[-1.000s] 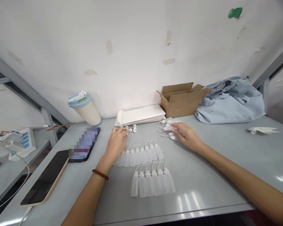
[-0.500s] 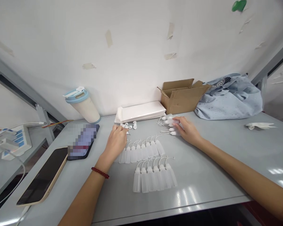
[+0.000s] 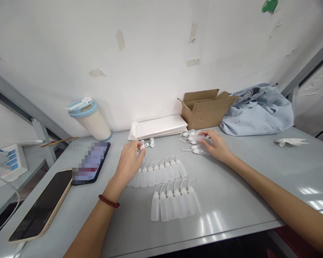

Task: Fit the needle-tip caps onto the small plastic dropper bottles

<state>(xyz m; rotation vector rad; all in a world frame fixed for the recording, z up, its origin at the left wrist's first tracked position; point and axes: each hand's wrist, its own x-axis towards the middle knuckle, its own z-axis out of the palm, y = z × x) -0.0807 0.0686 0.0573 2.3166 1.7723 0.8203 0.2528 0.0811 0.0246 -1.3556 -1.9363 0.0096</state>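
My left hand (image 3: 130, 158) pinches a small white cap (image 3: 142, 147) between thumb and fingertips. More white caps (image 3: 151, 142) lie just beyond it on the table. At the right, my right hand (image 3: 215, 144) has thumb and forefinger closed around the end of a small translucent squeeze bottle (image 3: 196, 137), which lies among several others with thin cap straps. Below the hands, a back row of upright-looking bottles (image 3: 157, 175) is partly covered by my left hand. Nearer to me lies a front row of similar bottles (image 3: 174, 206), their straps curving up.
White padded envelopes (image 3: 158, 127) are stacked by the wall, beside an open cardboard box (image 3: 207, 111) and a pale blue cloth bag (image 3: 261, 111). Leftward are a tumbler (image 3: 93, 120), two phones (image 3: 43, 204) and a power strip (image 3: 12, 165). A crumpled tissue (image 3: 290, 142) lies right.
My left hand has turned and drawn slightly back to the left, with a cap now showing at its fingertips. My right hand stays at the loose bottles. The view has shifted slightly.
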